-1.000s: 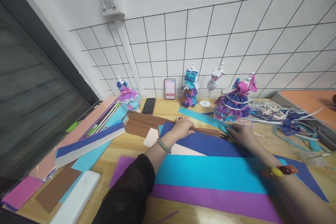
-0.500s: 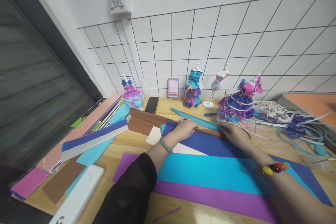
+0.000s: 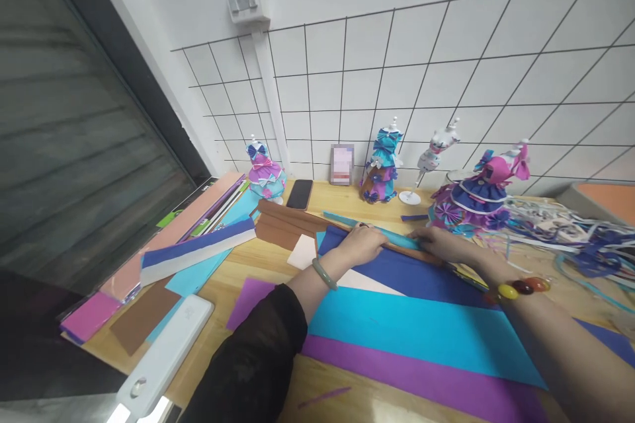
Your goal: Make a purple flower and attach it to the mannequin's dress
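Note:
My left hand (image 3: 364, 244), a green bangle at its wrist, is closed at the long folded edge of the brown paper (image 3: 282, 223). A narrow teal paper strip (image 3: 394, 238) lies along that edge and passes behind this hand. At the strip's right end is my right hand (image 3: 441, 246), bent over it with the fingers closed on it; its fingertips are partly hidden. Beneath both hands spread a dark blue sheet (image 3: 401, 274), a bright blue sheet (image 3: 397, 314) and a purple sheet (image 3: 411, 367). A pale pink piece (image 3: 301, 252) shows left of my left hand.
Small dress forms in paper dresses (image 3: 383, 165) stand along the tiled wall, with a phone (image 3: 300, 194) lying nearby. Tangled paper strips (image 3: 560, 225) pile up at right. A white long-handled tool (image 3: 169, 350) lies front left, near a blue-and-white folded strip (image 3: 198, 251).
The view has swung slightly left, so things appear further right. My right hand has moved a little along the strip, and the teal strip now lies closer against the brown edge.

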`<act>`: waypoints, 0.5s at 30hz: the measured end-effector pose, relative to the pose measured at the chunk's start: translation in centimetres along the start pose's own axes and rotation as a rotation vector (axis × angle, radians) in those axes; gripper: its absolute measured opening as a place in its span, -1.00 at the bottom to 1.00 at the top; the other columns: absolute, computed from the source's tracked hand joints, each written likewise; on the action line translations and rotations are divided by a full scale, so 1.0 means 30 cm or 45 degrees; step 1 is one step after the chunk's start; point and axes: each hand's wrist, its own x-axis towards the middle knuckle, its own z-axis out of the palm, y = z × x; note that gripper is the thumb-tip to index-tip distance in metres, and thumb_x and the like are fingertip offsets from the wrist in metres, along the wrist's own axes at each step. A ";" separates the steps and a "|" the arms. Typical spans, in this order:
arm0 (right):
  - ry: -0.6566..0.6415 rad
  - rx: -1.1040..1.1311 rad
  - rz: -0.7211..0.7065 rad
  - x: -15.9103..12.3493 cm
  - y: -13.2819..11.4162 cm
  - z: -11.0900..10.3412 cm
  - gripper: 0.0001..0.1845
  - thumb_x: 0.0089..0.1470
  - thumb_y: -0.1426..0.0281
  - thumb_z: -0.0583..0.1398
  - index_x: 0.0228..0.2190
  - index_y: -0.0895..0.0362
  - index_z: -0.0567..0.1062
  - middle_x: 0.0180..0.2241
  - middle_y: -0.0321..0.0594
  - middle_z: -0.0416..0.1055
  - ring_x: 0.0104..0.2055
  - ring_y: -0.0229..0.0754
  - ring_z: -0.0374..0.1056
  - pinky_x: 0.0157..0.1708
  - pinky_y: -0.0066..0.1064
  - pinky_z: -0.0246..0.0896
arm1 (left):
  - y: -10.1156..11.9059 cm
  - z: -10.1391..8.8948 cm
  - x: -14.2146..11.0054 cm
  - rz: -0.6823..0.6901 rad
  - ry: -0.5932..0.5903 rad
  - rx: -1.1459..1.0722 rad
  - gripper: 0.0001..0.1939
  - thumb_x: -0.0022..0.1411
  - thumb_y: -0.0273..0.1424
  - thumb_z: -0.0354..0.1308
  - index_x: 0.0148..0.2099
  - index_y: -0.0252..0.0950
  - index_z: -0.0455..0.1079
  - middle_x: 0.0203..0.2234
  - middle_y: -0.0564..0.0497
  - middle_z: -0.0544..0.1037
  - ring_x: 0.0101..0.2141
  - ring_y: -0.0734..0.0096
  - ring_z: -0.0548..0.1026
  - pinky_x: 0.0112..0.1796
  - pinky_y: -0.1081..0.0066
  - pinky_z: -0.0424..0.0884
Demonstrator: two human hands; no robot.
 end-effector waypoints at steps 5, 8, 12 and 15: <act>-0.034 -0.024 0.023 0.033 -0.020 -0.003 -0.70 -0.18 0.41 0.11 -0.33 0.12 0.53 -0.38 -0.17 0.52 -0.34 -0.09 0.40 -0.33 -0.37 0.23 | -0.007 0.003 0.003 0.003 -0.001 0.022 -0.86 0.13 -0.42 0.01 -0.26 -0.26 0.37 -0.27 -0.04 0.48 -0.21 0.30 0.40 -0.20 0.33 0.25; -0.011 -0.035 0.035 0.087 -0.051 0.008 -0.62 -0.19 0.35 0.16 -0.25 0.18 0.50 -0.42 -0.12 0.51 -0.39 -0.07 0.40 -0.40 -0.37 0.22 | -0.002 0.007 0.001 0.019 0.034 0.066 -0.84 0.14 -0.46 -0.03 -0.27 -0.26 0.37 -0.29 -0.04 0.48 -0.23 0.30 0.41 -0.22 0.32 0.25; 0.002 0.019 -0.005 0.167 -0.120 0.025 -0.61 -0.22 0.39 0.17 -0.24 0.16 0.50 -0.38 -0.12 0.51 -0.36 -0.11 0.39 -0.37 -0.41 0.20 | 0.008 0.004 -0.005 0.032 0.032 0.088 -0.80 0.14 -0.51 -0.07 -0.27 -0.25 0.38 -0.31 -0.03 0.48 -0.27 0.32 0.43 -0.24 0.31 0.25; -0.044 0.122 -0.086 0.202 -0.178 0.036 -0.70 -0.22 0.43 0.14 -0.34 0.13 0.52 -0.37 -0.20 0.51 -0.34 -0.14 0.38 -0.33 -0.42 0.22 | 0.012 0.003 -0.010 0.046 0.030 0.129 -0.79 0.16 -0.52 -0.08 -0.25 -0.25 0.37 -0.35 -0.03 0.47 -0.32 0.33 0.43 -0.28 0.31 0.26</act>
